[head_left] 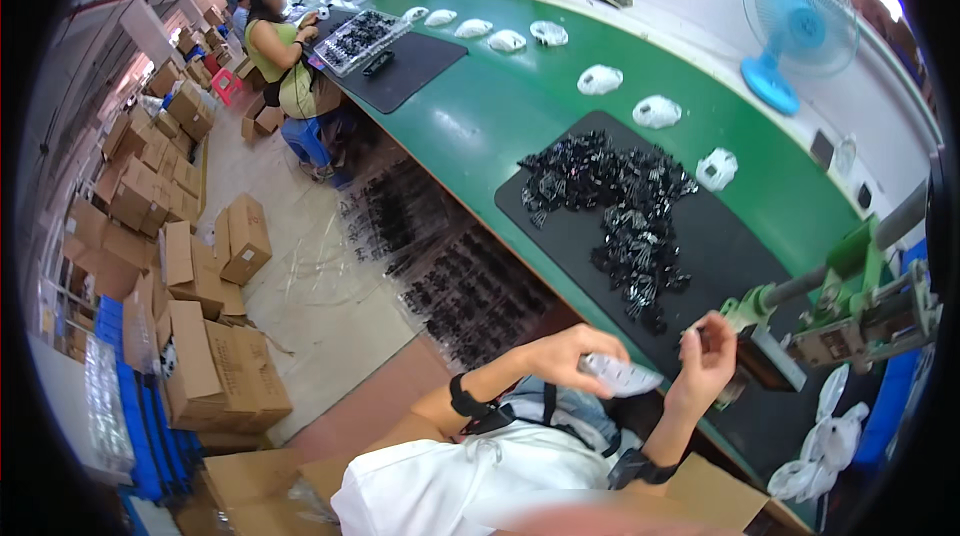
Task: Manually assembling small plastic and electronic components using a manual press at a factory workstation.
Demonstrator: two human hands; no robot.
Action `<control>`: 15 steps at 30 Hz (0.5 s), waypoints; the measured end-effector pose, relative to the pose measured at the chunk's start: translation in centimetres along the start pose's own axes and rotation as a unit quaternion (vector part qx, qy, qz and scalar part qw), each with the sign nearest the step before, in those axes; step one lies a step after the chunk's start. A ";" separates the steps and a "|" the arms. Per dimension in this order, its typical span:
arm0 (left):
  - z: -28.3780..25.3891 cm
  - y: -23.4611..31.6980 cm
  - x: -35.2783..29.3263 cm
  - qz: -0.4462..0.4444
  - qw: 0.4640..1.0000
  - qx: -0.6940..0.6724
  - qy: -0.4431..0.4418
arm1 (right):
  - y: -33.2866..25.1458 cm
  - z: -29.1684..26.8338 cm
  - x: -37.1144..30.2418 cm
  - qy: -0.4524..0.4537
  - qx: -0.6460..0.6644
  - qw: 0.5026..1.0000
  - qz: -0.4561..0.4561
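Note:
My left hand (pixel 575 354) is closed around the edge of a white curved plastic shell (pixel 622 376) with small dark marks on it, held in front of my body at the table's near edge. Just to its right, my right hand (pixel 706 366) is raised with its fingers curled together at the tips; whatever they pinch is too small to make out. Beside that hand stands a green bench press (pixel 840 286) with a flat dark block (pixel 770 361) low on its front. A heap of small glossy black parts (pixel 640 226) lies on a dark mat (pixel 590 131) beyond both hands.
Several white shells (pixel 657 112) sit in a row along the green table (pixel 460 126). A blue fan (pixel 790 26) stands at the back. White plastic bags (pixel 825 446) lie at right. A co-worker (pixel 280 56) works by a parts tray (pixel 362 41); cardboard boxes (pixel 235 371) fill the left.

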State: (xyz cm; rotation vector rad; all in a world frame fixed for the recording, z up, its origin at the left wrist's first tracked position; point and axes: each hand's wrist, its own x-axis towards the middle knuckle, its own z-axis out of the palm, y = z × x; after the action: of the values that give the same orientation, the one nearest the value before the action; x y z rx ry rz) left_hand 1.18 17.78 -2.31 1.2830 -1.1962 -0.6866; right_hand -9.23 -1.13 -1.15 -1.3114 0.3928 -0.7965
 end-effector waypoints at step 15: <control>0.7 1.5 4.1 -0.010 0.986 -0.066 -0.152 | -1.0 -3.3 -2.5 -0.162 0.077 0.978 0.106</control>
State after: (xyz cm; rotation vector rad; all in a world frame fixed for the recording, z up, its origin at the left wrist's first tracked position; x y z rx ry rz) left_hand 1.39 14.15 0.20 1.1063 -1.3603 -0.9861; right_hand -13.43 -1.71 -1.41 -1.2046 0.2007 -0.4167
